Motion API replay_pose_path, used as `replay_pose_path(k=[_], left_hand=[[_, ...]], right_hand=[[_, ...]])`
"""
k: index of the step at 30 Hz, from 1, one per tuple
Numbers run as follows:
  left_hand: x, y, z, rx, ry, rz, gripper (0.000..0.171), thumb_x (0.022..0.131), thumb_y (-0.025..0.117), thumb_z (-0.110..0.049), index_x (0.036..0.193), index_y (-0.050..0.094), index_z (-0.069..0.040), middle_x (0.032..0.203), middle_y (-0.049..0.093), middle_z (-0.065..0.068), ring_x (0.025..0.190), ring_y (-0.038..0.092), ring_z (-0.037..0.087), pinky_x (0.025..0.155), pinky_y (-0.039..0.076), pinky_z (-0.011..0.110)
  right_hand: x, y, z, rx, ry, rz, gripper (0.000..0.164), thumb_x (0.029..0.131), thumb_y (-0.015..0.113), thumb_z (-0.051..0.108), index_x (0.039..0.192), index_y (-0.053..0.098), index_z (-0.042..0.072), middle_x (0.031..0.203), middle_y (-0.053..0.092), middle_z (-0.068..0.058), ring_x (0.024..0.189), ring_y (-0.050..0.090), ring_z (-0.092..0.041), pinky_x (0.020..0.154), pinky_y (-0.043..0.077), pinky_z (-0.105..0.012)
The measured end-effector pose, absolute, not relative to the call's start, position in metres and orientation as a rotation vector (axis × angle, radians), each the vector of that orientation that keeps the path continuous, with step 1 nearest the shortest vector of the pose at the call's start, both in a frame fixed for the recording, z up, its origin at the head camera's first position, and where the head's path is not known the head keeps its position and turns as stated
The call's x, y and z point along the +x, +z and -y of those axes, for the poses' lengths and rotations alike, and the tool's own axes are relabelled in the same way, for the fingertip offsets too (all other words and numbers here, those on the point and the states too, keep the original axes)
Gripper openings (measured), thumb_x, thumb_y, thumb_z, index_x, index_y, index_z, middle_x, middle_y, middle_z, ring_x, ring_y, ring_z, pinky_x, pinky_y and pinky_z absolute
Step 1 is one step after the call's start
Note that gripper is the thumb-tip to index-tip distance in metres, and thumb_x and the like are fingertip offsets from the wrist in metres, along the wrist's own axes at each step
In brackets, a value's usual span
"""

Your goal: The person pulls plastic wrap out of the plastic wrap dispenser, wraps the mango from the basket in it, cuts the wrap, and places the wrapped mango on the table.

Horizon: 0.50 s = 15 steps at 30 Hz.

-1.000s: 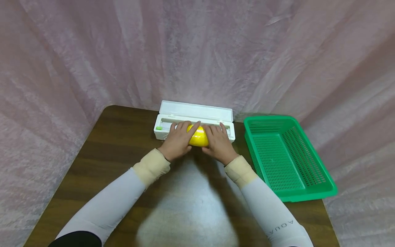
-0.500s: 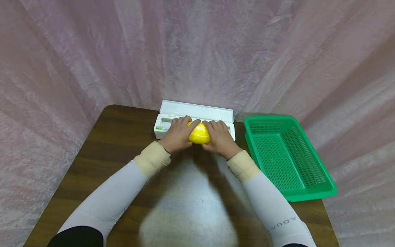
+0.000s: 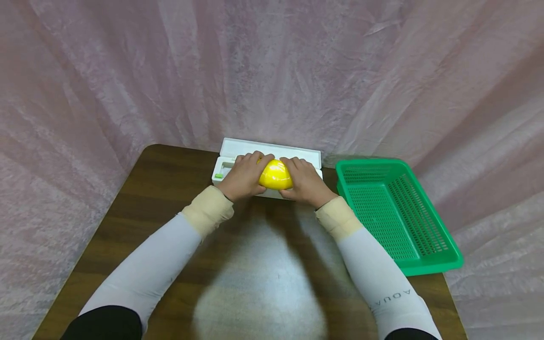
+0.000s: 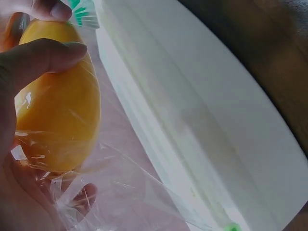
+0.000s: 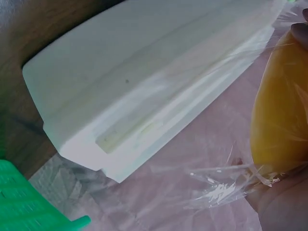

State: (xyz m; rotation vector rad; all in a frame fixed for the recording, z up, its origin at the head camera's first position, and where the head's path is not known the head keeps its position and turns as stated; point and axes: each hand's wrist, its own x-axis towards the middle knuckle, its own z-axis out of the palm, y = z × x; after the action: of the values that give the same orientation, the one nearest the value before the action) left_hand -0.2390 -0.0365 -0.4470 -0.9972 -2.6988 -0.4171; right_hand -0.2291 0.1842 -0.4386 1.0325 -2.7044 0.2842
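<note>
A smooth yellow fruit (image 3: 276, 175), covered by clear cling film (image 4: 122, 185), is held between both hands over the white cling film dispenser (image 3: 218, 179). My left hand (image 3: 245, 178) grips its left side, thumb pressed on the film-covered skin in the left wrist view. On the other side my right hand (image 3: 307, 185) grips the fruit the same way. Loose film trails off around the fruit toward the dispenser in both wrist views. The dispenser's lid (image 3: 293, 152) stands raised at the back, and the hands hide much of the box's middle.
A green perforated basket (image 3: 361, 226) stands on the right of the brown wooden table (image 3: 140, 217). Behind the table hangs a pink curtain (image 3: 272, 71). A small green piece (image 3: 218, 175) shows at the dispenser's left end.
Both hands have lifted the yellow fruit and moved it slightly away from the body, over the dispenser. The dispenser and basket have stayed about where they were.
</note>
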Motion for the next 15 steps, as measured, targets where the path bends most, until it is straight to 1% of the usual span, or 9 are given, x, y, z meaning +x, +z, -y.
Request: replay_pose_path(k=[5, 10, 15], left_hand=[[-0.245, -0.439, 0.036, -1.0, -0.42, 2.724, 0.082, 0.069, 0.077, -0.031, 0.138, 0.035, -0.016, 0.115, 0.044, 0.008, 0.098, 0.044, 0.026, 0.077, 0.034, 0.043], [-0.25, -0.43, 0.035, -0.99, -0.45, 2.751, 0.083, 0.069, 0.079, -0.033, 0.138, 0.035, -0.018, 0.115, 0.044, 0.007, 0.099, 0.045, 0.026, 0.077, 0.034, 0.043], [-0.254, -0.421, 0.034, -0.991, -0.484, 2.758, 0.083, 0.07, 0.079, -0.031, 0.139, 0.035, -0.018, 0.113, 0.045, 0.005, 0.1, 0.045, 0.024, 0.077, 0.033, 0.043]], right_hand=[[-0.235, -0.431, -0.185, 1.03, 0.322, 2.726, 0.077, 0.07, 0.074, 0.035, 0.132, 0.039, 0.005, 0.109, 0.05, -0.009, 0.091, 0.046, -0.025, 0.079, 0.04, -0.042], [-0.241, -0.423, -0.187, 1.023, 0.344, 2.752, 0.077, 0.071, 0.075, 0.034, 0.133, 0.039, 0.006, 0.108, 0.05, -0.009, 0.09, 0.046, -0.024, 0.08, 0.039, -0.041], [-0.247, -0.416, -0.188, 1.026, 0.345, 2.769, 0.08, 0.071, 0.076, 0.035, 0.135, 0.038, 0.006, 0.115, 0.05, -0.01, 0.098, 0.046, -0.025, 0.085, 0.039, -0.042]])
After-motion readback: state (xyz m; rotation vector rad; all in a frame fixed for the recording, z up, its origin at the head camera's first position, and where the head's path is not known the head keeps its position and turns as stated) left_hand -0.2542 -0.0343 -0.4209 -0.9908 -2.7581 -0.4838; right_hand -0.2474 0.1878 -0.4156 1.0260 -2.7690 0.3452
